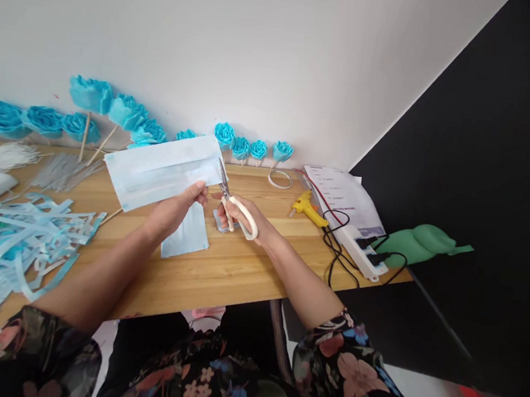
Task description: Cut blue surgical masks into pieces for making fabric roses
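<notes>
My left hand (188,200) pinches the lower edge of a pale blue face mask (154,171), opened out into a flat sheet and raised over the table. In my right hand (244,212) is a pair of scissors (243,221) with cream handles, fingers through the loops. The blades point up at the mask's right edge; whether they are cutting into it I cannot tell. Below my hands, another pale blue piece (188,234) lies on the wood. A small blue-grey piece (221,220) is partly hidden behind the scissors.
Cut blue and white strips (8,247) heap at the left. Several blue fabric roses (91,95) on sticks line the wall. To the right are a tape ring (280,179), a yellow glue gun (309,208), black cables, a power strip (358,252), papers (341,197) and a green object (424,243).
</notes>
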A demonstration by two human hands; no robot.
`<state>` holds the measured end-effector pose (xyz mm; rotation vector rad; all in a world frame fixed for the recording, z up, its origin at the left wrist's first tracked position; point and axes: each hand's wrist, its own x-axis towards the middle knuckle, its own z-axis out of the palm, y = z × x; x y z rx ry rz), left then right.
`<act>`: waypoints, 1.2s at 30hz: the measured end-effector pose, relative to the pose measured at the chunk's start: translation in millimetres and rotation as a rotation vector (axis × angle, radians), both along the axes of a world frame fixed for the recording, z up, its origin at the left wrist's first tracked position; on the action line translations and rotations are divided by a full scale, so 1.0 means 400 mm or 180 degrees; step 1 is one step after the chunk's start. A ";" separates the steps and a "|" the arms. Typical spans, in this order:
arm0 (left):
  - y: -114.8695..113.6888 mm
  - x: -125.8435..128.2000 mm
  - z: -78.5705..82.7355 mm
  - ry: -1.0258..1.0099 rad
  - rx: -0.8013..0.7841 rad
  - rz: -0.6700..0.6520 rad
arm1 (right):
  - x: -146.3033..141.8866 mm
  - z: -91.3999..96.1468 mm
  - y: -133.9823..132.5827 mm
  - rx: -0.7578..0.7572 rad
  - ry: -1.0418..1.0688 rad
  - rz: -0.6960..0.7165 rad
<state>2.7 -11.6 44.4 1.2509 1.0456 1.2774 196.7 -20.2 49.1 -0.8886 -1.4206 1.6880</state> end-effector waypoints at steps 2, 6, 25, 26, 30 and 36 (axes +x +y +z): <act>-0.001 0.002 -0.001 -0.0086 0.0041 -0.0064 | 0.000 0.000 0.000 0.0025 0.0014 0.0006; -0.005 0.006 -0.003 -0.0070 0.0073 -0.0042 | 0.000 0.001 -0.002 0.0099 0.0026 0.0042; -0.001 0.007 -0.030 -0.0150 0.0118 -0.0127 | 0.002 -0.008 -0.002 0.0233 0.0042 -0.0051; -0.001 0.008 -0.030 -0.0158 0.0101 -0.0112 | 0.003 -0.008 -0.002 0.0242 0.0036 -0.0057; -0.002 0.007 -0.028 -0.0183 -0.0001 -0.0025 | 0.002 -0.007 -0.005 0.0299 0.0010 -0.0079; -0.002 0.005 -0.026 -0.0133 0.0013 -0.0058 | -0.001 -0.004 -0.007 0.0283 0.0065 -0.0130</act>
